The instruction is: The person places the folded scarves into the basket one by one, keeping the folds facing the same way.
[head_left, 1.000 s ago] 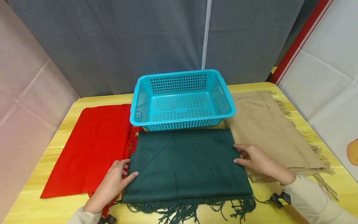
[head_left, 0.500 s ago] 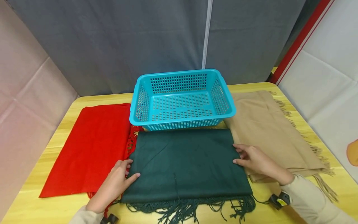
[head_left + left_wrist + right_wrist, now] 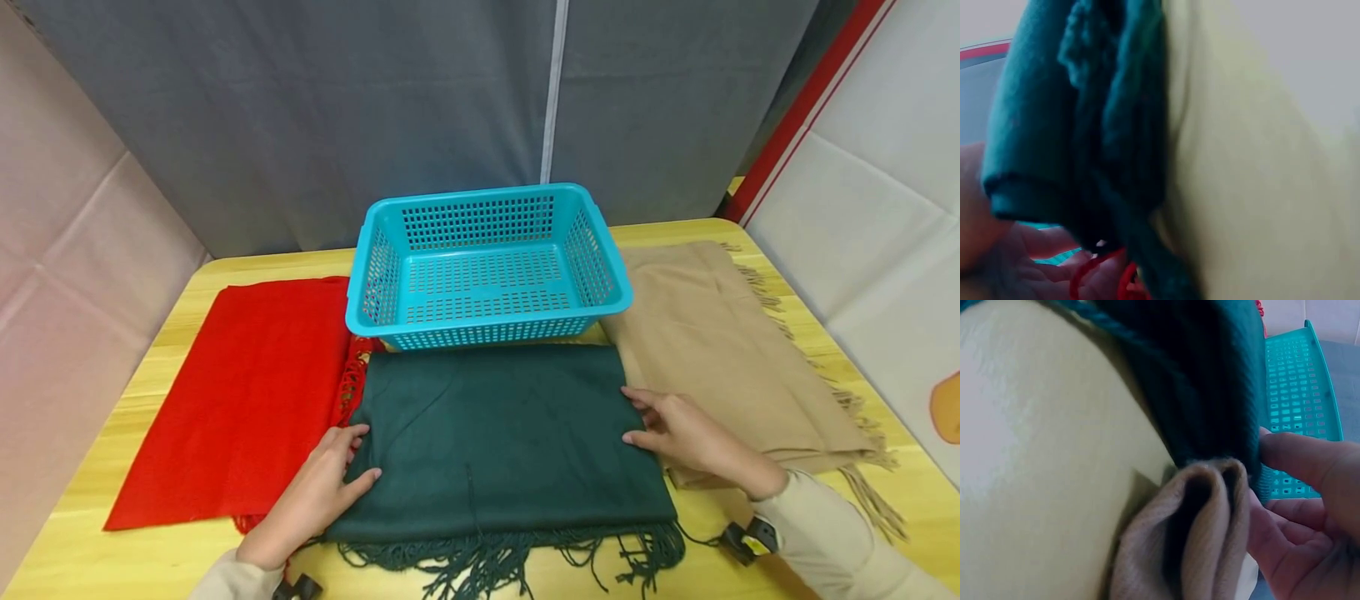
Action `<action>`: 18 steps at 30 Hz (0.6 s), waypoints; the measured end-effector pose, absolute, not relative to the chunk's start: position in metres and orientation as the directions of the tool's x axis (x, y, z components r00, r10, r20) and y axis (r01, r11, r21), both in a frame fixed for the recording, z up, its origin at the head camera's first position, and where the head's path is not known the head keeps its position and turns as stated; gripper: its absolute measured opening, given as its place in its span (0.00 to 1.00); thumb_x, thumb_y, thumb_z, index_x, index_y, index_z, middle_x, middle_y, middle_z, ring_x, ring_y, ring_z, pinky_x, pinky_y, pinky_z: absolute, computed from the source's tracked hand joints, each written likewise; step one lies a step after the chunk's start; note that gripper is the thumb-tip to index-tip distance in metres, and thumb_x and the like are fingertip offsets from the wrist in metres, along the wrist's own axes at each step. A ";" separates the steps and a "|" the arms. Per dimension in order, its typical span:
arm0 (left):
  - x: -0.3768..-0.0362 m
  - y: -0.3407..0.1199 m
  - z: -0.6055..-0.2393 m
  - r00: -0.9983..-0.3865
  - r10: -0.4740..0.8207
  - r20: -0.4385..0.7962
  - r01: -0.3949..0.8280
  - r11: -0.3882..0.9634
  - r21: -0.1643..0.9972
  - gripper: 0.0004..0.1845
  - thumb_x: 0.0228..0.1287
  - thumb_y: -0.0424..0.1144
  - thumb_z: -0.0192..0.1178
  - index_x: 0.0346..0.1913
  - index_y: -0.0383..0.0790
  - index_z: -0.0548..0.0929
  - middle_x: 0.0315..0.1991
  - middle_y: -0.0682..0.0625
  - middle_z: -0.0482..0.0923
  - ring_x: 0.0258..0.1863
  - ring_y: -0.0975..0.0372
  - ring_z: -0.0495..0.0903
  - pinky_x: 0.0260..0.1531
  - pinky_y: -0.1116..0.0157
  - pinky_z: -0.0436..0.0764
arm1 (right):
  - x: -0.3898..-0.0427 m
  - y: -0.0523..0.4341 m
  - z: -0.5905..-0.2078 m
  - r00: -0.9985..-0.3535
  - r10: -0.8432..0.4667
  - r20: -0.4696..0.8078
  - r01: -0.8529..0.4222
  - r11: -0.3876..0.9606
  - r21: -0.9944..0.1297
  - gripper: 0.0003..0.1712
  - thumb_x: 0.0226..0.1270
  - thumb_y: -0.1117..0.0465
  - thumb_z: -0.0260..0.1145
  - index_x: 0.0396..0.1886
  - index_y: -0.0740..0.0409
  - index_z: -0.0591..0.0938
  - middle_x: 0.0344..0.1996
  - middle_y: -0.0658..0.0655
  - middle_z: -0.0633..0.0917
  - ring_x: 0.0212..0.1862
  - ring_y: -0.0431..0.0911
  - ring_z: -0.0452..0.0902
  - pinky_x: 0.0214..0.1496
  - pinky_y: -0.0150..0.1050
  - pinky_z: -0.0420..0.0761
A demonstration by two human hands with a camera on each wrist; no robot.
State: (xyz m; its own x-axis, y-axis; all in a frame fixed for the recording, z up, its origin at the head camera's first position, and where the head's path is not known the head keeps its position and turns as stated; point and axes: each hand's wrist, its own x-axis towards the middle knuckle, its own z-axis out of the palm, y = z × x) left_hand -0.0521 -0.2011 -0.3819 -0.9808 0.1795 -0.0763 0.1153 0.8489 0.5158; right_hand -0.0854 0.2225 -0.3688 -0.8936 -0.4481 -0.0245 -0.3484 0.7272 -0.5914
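A folded dark green scarf [image 3: 495, 442] lies at the table's front centre, its fringe hanging toward me. My left hand [image 3: 360, 454] pinches its left edge, thumb on top and fingers at the fold. In the left wrist view the green scarf [image 3: 1085, 125] hangs over the left hand's palm [image 3: 1016, 262]. My right hand [image 3: 632, 415] holds the right edge. In the right wrist view its thumb [image 3: 1297, 456] presses the green scarf [image 3: 1210, 381] while the fingers sit beneath.
A turquoise plastic basket [image 3: 615, 287] stands just behind the green scarf. A red scarf [image 3: 240, 400] lies flat to the left, a beige scarf [image 3: 720, 350] to the right, partly under my right hand. Grey curtains close the back of the wooden table [image 3: 922, 500].
My left hand has slid a little right and forward, onto the scarf's left edge. My right hand has crept slightly inward. The scarf has not shifted.
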 end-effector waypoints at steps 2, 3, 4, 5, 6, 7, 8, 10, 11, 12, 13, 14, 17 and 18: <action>-0.053 -0.201 -0.382 -0.979 0.192 -0.071 0.126 0.840 0.528 0.29 0.46 0.36 0.68 0.52 0.29 0.69 0.37 0.47 0.68 0.34 0.60 0.69 0.35 0.62 0.75 | -0.085 0.222 -0.369 -0.890 -0.454 -0.031 -0.347 0.720 -0.601 0.34 0.51 0.60 0.68 0.53 0.78 0.68 0.39 0.67 0.79 0.33 0.46 0.77 0.32 0.37 0.77; -0.053 -0.201 -0.382 -0.978 0.197 -0.069 0.130 0.835 0.535 0.29 0.46 0.35 0.68 0.52 0.29 0.69 0.37 0.48 0.68 0.34 0.60 0.69 0.35 0.62 0.75 | -0.085 0.222 -0.370 -0.889 -0.457 -0.034 -0.345 0.716 -0.607 0.34 0.51 0.60 0.68 0.53 0.78 0.68 0.39 0.67 0.79 0.33 0.46 0.77 0.32 0.37 0.77; -0.053 -0.201 -0.383 -0.977 0.201 -0.068 0.133 0.828 0.545 0.29 0.46 0.34 0.67 0.52 0.29 0.69 0.37 0.48 0.68 0.33 0.61 0.69 0.35 0.63 0.75 | -0.085 0.223 -0.370 -0.887 -0.460 -0.039 -0.342 0.711 -0.614 0.34 0.51 0.60 0.68 0.54 0.78 0.67 0.40 0.68 0.79 0.34 0.46 0.77 0.32 0.37 0.77; -0.053 -0.201 -0.383 -0.976 0.207 -0.068 0.135 0.819 0.557 0.28 0.46 0.33 0.67 0.52 0.29 0.69 0.36 0.49 0.68 0.33 0.61 0.69 0.34 0.64 0.74 | -0.085 0.223 -0.370 -0.885 -0.463 -0.045 -0.338 0.707 -0.621 0.35 0.52 0.60 0.68 0.54 0.78 0.67 0.41 0.68 0.78 0.34 0.46 0.77 0.32 0.36 0.77; -0.054 -0.200 -0.383 -0.975 0.210 -0.071 0.134 0.811 0.570 0.28 0.46 0.32 0.67 0.52 0.29 0.69 0.36 0.49 0.68 0.33 0.61 0.69 0.34 0.64 0.74 | -0.085 0.223 -0.370 -0.885 -0.463 -0.048 -0.335 0.704 -0.626 0.35 0.52 0.60 0.67 0.54 0.78 0.67 0.41 0.68 0.78 0.34 0.46 0.77 0.32 0.36 0.77; -0.054 -0.200 -0.384 -0.974 0.212 -0.074 0.130 0.801 0.584 0.28 0.46 0.31 0.67 0.52 0.29 0.69 0.36 0.49 0.68 0.33 0.61 0.69 0.33 0.65 0.74 | -0.085 0.223 -0.371 -0.885 -0.463 -0.050 -0.331 0.701 -0.632 0.35 0.52 0.60 0.67 0.54 0.78 0.67 0.41 0.68 0.78 0.34 0.46 0.77 0.32 0.36 0.77; -0.055 -0.200 -0.384 -0.974 0.210 -0.082 0.120 0.791 0.600 0.28 0.47 0.30 0.66 0.52 0.29 0.69 0.36 0.49 0.68 0.33 0.61 0.69 0.33 0.66 0.74 | -0.085 0.223 -0.371 -0.884 -0.464 -0.053 -0.326 0.696 -0.640 0.35 0.52 0.60 0.67 0.55 0.78 0.66 0.42 0.69 0.78 0.35 0.46 0.77 0.32 0.36 0.77; -0.054 -0.200 -0.384 -0.975 0.200 -0.098 0.093 0.767 0.634 0.28 0.47 0.30 0.66 0.53 0.30 0.69 0.37 0.49 0.68 0.34 0.60 0.69 0.32 0.67 0.74 | -0.085 0.223 -0.371 -0.885 -0.461 -0.065 -0.306 0.683 -0.663 0.36 0.53 0.59 0.67 0.55 0.78 0.65 0.43 0.69 0.77 0.36 0.46 0.77 0.33 0.35 0.77; -0.054 -0.200 -0.385 -0.975 0.194 -0.112 0.073 0.749 0.659 0.28 0.48 0.30 0.65 0.54 0.30 0.68 0.38 0.48 0.69 0.36 0.59 0.69 0.32 0.67 0.74 | -0.085 0.223 -0.371 -0.887 -0.456 -0.076 -0.289 0.676 -0.678 0.36 0.53 0.59 0.67 0.56 0.79 0.65 0.44 0.70 0.77 0.37 0.46 0.77 0.33 0.34 0.77; -0.054 -0.201 -0.385 -0.975 0.186 -0.124 0.051 0.724 0.688 0.28 0.49 0.30 0.64 0.54 0.31 0.68 0.40 0.47 0.69 0.38 0.58 0.69 0.33 0.66 0.74 | -0.085 0.223 -0.371 -0.887 -0.454 -0.086 -0.271 0.663 -0.698 0.37 0.54 0.59 0.66 0.56 0.79 0.64 0.45 0.71 0.76 0.37 0.47 0.77 0.34 0.34 0.77; -0.054 -0.201 -0.385 -0.974 0.180 -0.135 0.029 0.696 0.718 0.28 0.50 0.29 0.63 0.55 0.31 0.67 0.42 0.45 0.69 0.40 0.57 0.69 0.35 0.65 0.75 | -0.085 0.223 -0.371 -0.887 -0.451 -0.101 -0.247 0.648 -0.721 0.38 0.54 0.59 0.66 0.57 0.80 0.63 0.46 0.72 0.75 0.39 0.48 0.77 0.35 0.34 0.77; -0.053 -0.202 -0.386 -0.974 0.172 -0.149 0.003 0.664 0.748 0.27 0.51 0.29 0.63 0.56 0.31 0.66 0.44 0.44 0.68 0.42 0.56 0.69 0.36 0.64 0.75 | -0.085 0.224 -0.371 -0.887 -0.446 -0.117 -0.220 0.633 -0.742 0.38 0.55 0.59 0.66 0.57 0.80 0.61 0.47 0.73 0.74 0.40 0.49 0.76 0.36 0.34 0.77; -0.054 -0.204 -0.387 -0.968 0.150 -0.203 -0.088 0.555 0.827 0.29 0.55 0.29 0.60 0.59 0.30 0.62 0.49 0.41 0.65 0.48 0.53 0.66 0.43 0.60 0.72 | -0.085 0.225 -0.371 -0.887 -0.429 -0.170 -0.128 0.584 -0.802 0.40 0.56 0.60 0.65 0.58 0.82 0.58 0.51 0.76 0.70 0.45 0.54 0.74 0.39 0.34 0.76; -0.054 -0.205 -0.387 -0.964 0.142 -0.224 -0.120 0.518 0.847 0.29 0.55 0.29 0.59 0.60 0.30 0.60 0.50 0.40 0.64 0.49 0.53 0.65 0.46 0.60 0.71 | -0.085 0.226 -0.371 -0.885 -0.428 -0.185 -0.101 0.563 -0.820 0.41 0.56 0.59 0.64 0.58 0.82 0.56 0.52 0.77 0.68 0.47 0.56 0.73 0.40 0.34 0.76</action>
State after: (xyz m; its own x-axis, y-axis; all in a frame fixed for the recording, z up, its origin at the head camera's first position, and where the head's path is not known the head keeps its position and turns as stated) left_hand -0.0544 -0.2046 -0.3873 -0.9642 0.1420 -0.2239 -0.1204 0.5179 0.8469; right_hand -0.0851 0.2258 -0.3713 -0.8849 -0.4276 -0.1846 -0.1012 0.5634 -0.8200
